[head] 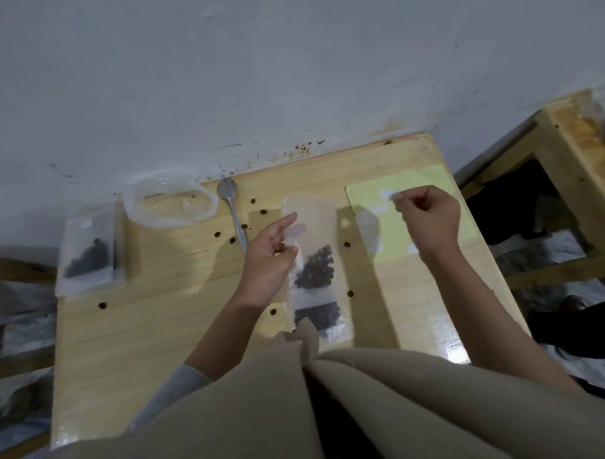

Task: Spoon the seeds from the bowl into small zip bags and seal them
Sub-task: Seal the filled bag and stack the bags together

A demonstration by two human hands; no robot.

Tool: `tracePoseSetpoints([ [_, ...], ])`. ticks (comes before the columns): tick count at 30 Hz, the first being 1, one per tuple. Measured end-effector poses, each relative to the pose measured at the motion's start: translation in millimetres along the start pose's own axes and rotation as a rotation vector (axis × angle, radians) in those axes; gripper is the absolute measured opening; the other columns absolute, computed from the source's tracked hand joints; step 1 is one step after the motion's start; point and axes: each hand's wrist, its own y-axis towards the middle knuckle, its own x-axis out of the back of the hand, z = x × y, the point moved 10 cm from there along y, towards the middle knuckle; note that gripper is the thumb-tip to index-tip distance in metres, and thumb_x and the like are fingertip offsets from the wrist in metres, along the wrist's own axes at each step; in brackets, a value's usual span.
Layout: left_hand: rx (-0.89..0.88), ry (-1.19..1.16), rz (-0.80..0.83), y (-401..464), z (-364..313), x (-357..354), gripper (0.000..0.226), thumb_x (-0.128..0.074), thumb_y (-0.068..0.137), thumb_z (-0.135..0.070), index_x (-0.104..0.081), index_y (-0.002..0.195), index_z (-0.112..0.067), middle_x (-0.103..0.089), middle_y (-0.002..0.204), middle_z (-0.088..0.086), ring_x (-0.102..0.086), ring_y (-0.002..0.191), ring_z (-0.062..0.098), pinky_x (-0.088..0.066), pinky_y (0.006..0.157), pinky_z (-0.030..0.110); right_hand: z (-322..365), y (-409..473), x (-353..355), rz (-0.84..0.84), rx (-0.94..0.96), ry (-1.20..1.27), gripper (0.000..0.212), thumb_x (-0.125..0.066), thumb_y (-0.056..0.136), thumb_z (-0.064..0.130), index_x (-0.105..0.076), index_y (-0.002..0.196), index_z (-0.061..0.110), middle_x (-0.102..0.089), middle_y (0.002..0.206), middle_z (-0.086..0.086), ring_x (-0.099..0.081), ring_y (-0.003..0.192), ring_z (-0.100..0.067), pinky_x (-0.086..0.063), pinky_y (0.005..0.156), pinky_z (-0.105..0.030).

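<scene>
- A small zip bag (312,242) with dark seeds (315,270) in its lower half lies near the middle of the wooden table (153,323), its top end pointing to the wall.
- The left hand (269,256) holds this bag at its left edge: thumb and fingers are curled and pinch the clear plastic, with the forefinger stretched up along the bag's upper part.
- A second filled bag (319,319) lies just below the first, towards the person, and the two overlap; it also holds dark seeds, and its near end is partly hidden by beige cloth (334,400).
- The right hand (427,218) hovers over a pale yellow sheet (430,187) at the right side of the table; its fingers are curled and pinch a small white label (389,194) at the fingertips.
- More small white labels sit on the yellow sheet; their number is hard to tell because of blur.
- The clear plastic bowl (171,203) stands at the far left of the table close to the wall; it looks nearly empty.
- A metal spoon (232,211) lies just to the right of the bowl, its scoop towards the wall and its handle pointing to the left hand.
- A third bag of seeds (89,250) lies at the table's left edge, in front of the bowl and just to its left.
- Loose seeds (226,237) are scattered on the tabletop around the spoon and beside the middle bags.
- A wooden frame (565,144) stands to the right of the table.
</scene>
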Motion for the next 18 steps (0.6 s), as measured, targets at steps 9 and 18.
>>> tracePoseSetpoints([
  [9, -0.049, -0.167, 0.030, -18.5, -16.1, -5.3, 0.048, -0.056, 0.087, 0.008, -0.061, 0.116, -0.030, -0.066, 0.120, -0.004, -0.060, 0.096, 0.015, -0.052, 0.080, 0.033, 26.2, -80.4, -69.7, 0.210, 0.003, 0.209, 0.018, -0.081, 0.071, 0.009, -0.063, 0.068, 0.012, -0.063, 0.065, -0.002, -0.058, 0.063, -0.014, -0.052, 0.067, -0.028],
  [18, -0.086, -0.267, -0.193, -44.2, -17.2, 34.3, 0.014, -0.073, 0.080, -0.009, -0.065, 0.088, -0.018, -0.065, 0.083, 0.006, -0.058, 0.080, 0.015, -0.051, 0.076, 0.023, 42.5, -124.9, -91.3, 0.235, 0.040, 0.142, 0.019, -0.082, 0.072, 0.016, -0.065, 0.071, 0.008, -0.063, 0.065, 0.001, -0.056, 0.059, -0.006, -0.048, 0.060, -0.019],
])
